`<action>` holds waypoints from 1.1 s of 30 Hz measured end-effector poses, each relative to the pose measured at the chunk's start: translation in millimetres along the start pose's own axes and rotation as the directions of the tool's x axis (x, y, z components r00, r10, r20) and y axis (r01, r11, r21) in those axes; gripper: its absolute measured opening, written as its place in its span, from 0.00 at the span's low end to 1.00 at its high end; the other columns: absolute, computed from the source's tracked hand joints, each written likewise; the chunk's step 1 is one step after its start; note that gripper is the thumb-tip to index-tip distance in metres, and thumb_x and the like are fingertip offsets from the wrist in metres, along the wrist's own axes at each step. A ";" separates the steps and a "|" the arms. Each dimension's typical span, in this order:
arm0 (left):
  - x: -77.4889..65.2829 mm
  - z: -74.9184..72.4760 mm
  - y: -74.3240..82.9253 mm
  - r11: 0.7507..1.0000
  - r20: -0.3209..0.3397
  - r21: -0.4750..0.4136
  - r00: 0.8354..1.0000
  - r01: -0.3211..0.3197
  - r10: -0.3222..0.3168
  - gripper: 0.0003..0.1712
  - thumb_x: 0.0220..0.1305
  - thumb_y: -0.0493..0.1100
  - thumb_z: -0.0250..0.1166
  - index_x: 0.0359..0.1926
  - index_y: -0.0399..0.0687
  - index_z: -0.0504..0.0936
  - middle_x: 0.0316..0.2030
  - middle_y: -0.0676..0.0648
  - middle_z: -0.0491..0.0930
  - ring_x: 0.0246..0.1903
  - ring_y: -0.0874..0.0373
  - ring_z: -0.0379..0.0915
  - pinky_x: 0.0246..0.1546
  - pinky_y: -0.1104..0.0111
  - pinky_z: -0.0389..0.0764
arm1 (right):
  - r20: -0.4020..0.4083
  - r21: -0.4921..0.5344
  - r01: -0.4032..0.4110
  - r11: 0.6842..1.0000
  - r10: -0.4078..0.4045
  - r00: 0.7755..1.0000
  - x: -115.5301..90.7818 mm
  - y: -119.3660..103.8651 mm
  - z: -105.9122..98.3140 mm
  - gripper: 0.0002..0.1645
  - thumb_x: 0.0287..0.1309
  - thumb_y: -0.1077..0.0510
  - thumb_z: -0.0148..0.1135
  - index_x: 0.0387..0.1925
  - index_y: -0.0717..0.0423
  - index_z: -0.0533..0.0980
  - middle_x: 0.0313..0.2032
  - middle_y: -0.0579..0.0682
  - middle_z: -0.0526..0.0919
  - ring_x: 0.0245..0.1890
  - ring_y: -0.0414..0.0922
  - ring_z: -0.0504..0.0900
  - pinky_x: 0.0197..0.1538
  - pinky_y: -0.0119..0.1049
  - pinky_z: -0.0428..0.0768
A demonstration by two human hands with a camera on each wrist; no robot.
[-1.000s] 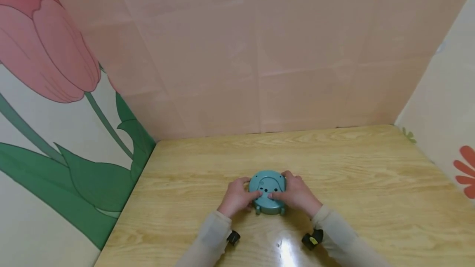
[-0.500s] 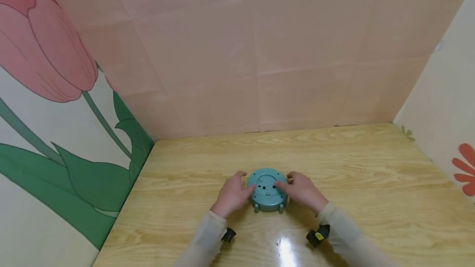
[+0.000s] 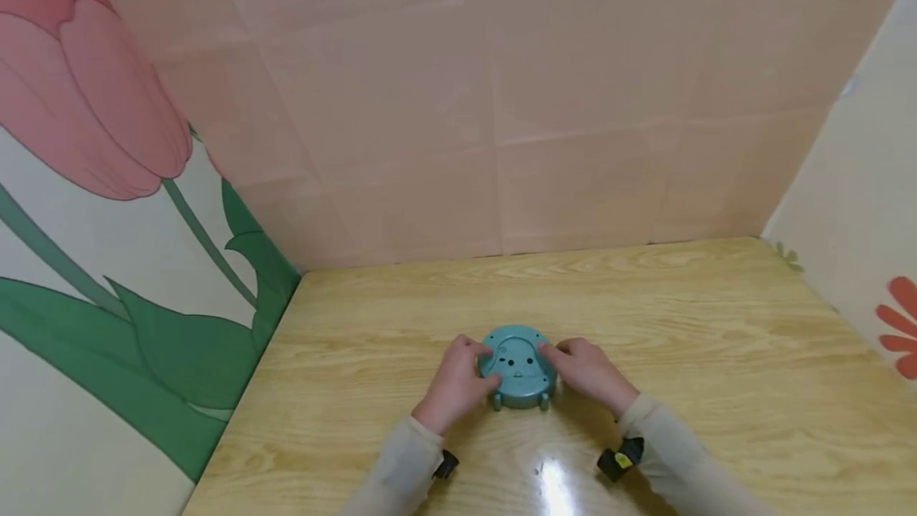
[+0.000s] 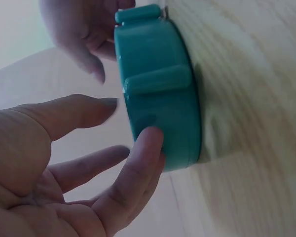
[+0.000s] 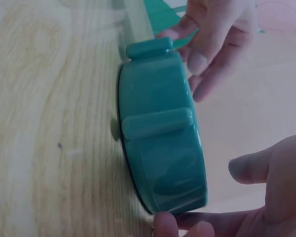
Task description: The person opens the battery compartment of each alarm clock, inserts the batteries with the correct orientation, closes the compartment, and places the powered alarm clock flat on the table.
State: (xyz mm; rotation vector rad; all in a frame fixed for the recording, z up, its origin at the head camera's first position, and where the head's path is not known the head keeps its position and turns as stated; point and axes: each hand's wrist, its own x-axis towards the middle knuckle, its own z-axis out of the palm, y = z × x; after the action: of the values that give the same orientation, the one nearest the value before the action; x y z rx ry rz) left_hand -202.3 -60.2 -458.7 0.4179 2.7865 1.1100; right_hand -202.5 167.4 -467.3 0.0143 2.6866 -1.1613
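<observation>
A round teal alarm clock (image 3: pixel 519 388) lies back side up on the wooden table, its two stubby feet toward the person. Dark knobs or holes dot the recessed back. At its left edge is the left hand (image 3: pixel 454 385); in the left wrist view its fingertip (image 4: pixel 150 138) touches the clock's side while the thumb (image 4: pixel 86 111) stands off the back, loosely bent. The right hand (image 3: pixel 587 373) is at the opposite edge, thumb over the rim in the head view. Seen from the right wrist, that thumb (image 5: pixel 251 168) is apart from the back and the fingers lie near the lower side.
The wood-grain table (image 3: pixel 358 325) meets a pink sheet-covered wall (image 3: pixel 494 118) at the back. A tulip-painted panel (image 3: pixel 93 102) borders it on the left, and a pale wall (image 3: pixel 852 205) with a red flower on the right. Both wrists wear small black cameras (image 3: pixel 619 459).
Both thumbs were on the clock's back; they have drawn outward toward its edges, the left one moving in again slightly. The right hand has shifted a little to the right. The clock stays nearly in place.
</observation>
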 end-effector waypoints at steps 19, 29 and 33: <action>2.6 3.2 0.7 0.999 0.003 -0.036 1.000 -0.017 0.017 0.31 0.67 0.58 0.65 0.62 0.41 0.79 0.53 0.40 0.75 0.50 0.50 0.74 0.53 0.54 0.81 | -0.151 -0.025 0.068 0.997 -0.071 0.986 -8.8 -19.5 -8.9 0.34 0.66 0.39 0.60 0.57 0.66 0.75 0.37 0.56 0.85 0.30 0.45 0.82 0.28 0.38 0.80; 4.0 2.3 6.6 0.986 0.066 -0.168 0.998 -0.006 0.017 0.37 0.73 0.69 0.48 0.70 0.52 0.71 0.68 0.46 0.71 0.66 0.47 0.68 0.63 0.47 0.74 | -0.312 -0.081 0.155 0.985 -0.173 0.934 -17.7 -36.9 -6.6 0.35 0.59 0.36 0.67 0.53 0.61 0.77 0.30 0.51 0.82 0.21 0.42 0.74 0.22 0.35 0.74; 3.5 3.2 9.7 0.982 0.072 -0.186 0.997 -0.004 0.018 0.37 0.73 0.71 0.44 0.71 0.57 0.70 0.68 0.47 0.71 0.63 0.47 0.72 0.61 0.49 0.76 | -0.358 -0.110 0.167 0.980 -0.196 0.913 -19.1 -42.3 -3.5 0.34 0.58 0.36 0.68 0.50 0.60 0.79 0.31 0.52 0.83 0.21 0.42 0.74 0.22 0.34 0.73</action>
State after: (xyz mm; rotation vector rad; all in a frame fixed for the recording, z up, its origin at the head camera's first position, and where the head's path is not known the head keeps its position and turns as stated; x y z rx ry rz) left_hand -203.0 -50.4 -454.3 0.4441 2.5908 1.3150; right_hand -188.5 142.2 -430.7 -0.0357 3.1197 -1.2095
